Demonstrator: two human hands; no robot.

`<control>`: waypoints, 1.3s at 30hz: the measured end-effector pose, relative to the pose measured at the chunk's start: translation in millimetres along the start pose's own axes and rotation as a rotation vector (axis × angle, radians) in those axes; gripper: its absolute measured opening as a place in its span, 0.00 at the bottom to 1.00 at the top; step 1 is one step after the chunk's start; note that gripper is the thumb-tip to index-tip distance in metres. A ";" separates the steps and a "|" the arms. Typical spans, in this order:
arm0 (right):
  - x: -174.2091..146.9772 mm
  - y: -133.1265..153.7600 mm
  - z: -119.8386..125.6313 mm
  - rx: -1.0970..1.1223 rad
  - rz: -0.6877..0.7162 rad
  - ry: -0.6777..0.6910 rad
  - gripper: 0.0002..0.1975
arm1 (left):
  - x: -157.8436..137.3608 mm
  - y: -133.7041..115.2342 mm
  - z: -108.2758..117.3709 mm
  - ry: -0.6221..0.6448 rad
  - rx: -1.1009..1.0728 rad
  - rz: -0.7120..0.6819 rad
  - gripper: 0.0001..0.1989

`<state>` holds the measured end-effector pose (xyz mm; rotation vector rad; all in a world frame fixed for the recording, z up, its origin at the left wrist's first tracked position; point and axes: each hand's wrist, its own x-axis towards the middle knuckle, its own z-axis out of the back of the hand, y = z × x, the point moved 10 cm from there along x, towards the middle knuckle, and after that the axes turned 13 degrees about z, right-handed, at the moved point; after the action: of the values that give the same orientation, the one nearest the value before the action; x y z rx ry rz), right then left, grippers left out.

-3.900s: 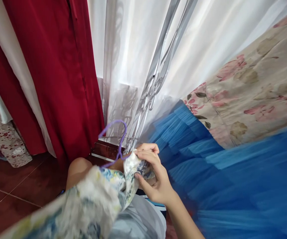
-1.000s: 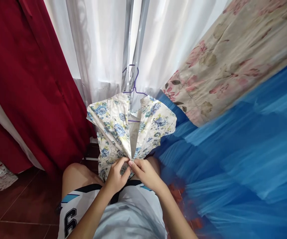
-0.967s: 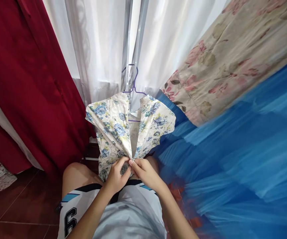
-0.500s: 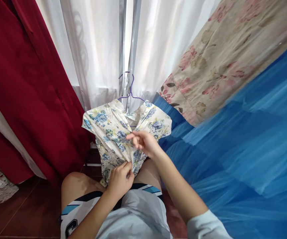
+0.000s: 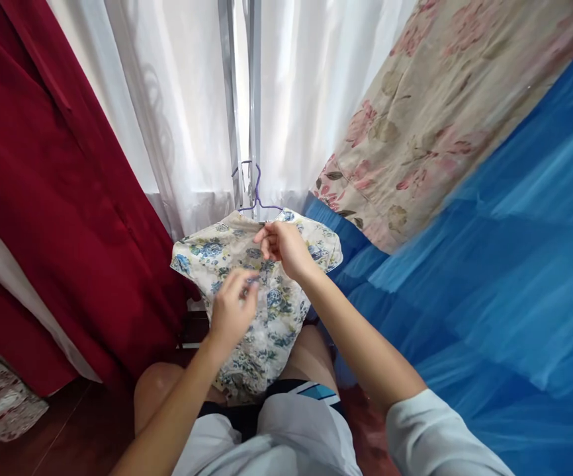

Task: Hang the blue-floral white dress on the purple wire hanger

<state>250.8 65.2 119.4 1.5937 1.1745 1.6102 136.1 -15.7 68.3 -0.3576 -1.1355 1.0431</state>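
A white short-sleeved blouse [image 5: 276,324] with blue and yellow flowers hangs in front of me on a purple hanger [image 5: 257,192]. Its front edges lie together down the middle. At the top of the front, just under the neckline, my right hand [image 5: 284,248] has curled fingers that appear to pinch the blouse's edge; the thumb is mostly hidden. Lower and to the left, my left hand [image 5: 237,304] hovers over the blouse front, slightly blurred, its fingers loosely bent and the thumb apart from them. I see nothing held in it.
The hanger hooks onto a metal frame [image 5: 254,86] before white curtains [image 5: 182,99]. A red curtain [image 5: 68,165] hangs left, with patterned cloth [image 5: 6,396] below it. On the right are a beige floral cloth [image 5: 415,132] and blue tulle [image 5: 465,317]. My knees flank the blouse bottom.
My right hand has moved up to the neckline. My left hand has let go of the lower front and risen. The blouse's open neck has come together and its front lies flatter.
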 end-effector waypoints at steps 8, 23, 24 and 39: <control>-6.6 7.9 -3.5 -0.120 0.204 0.049 0.19 | 100.0 -62.4 22.5 -0.015 0.174 -0.269 0.11; -88.1 -97.0 15.2 0.056 -0.102 0.298 0.22 | 109.9 195.2 120.0 -0.570 -0.540 0.481 0.11; -96.9 -105.1 19.1 0.075 -0.122 0.292 0.22 | 98.0 211.8 104.0 -0.525 -0.577 0.548 0.12; -209.9 -230.2 143.5 0.204 -0.440 -0.444 0.13 | 24.1 94.7 -69.8 0.263 -0.724 0.439 0.14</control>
<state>375.1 9.5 -195.4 1.5663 1.3476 0.8300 150.8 70.0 -14.5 -1.3274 -1.1908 0.8869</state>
